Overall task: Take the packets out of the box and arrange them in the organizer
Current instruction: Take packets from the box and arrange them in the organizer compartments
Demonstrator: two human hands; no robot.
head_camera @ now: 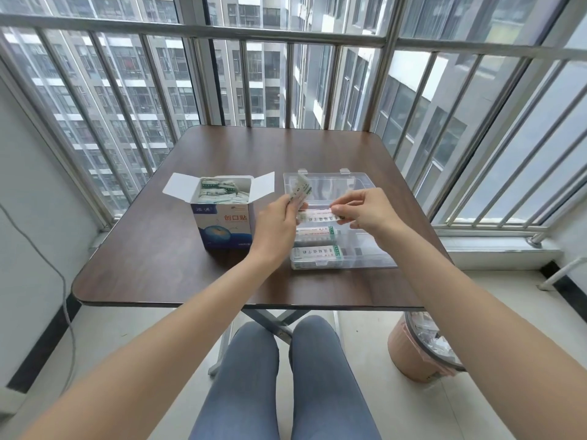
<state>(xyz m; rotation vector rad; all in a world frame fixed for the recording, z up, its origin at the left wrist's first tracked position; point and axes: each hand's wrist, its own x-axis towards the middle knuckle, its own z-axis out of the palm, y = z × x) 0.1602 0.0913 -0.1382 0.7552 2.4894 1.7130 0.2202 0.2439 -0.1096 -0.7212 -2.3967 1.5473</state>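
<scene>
A white and blue cardboard box (224, 225) stands open on the brown table, filled with several white and green packets (219, 190). To its right lies a clear plastic organizer (359, 246) with its lid open; packets (316, 254) lie stacked in its left compartments. My left hand (281, 222) grips a small bunch of packets (300, 190) upright above the organizer's left side. My right hand (368, 209) pinches the right end of a single packet (319, 215) held flat over the organizer.
The brown table (158, 265) has rounded corners and stands against a metal window railing (286, 33). A pink waste bin (419, 347) stands on the floor at the lower right. A cable (44, 258) hangs at the left wall. My knees sit under the front edge.
</scene>
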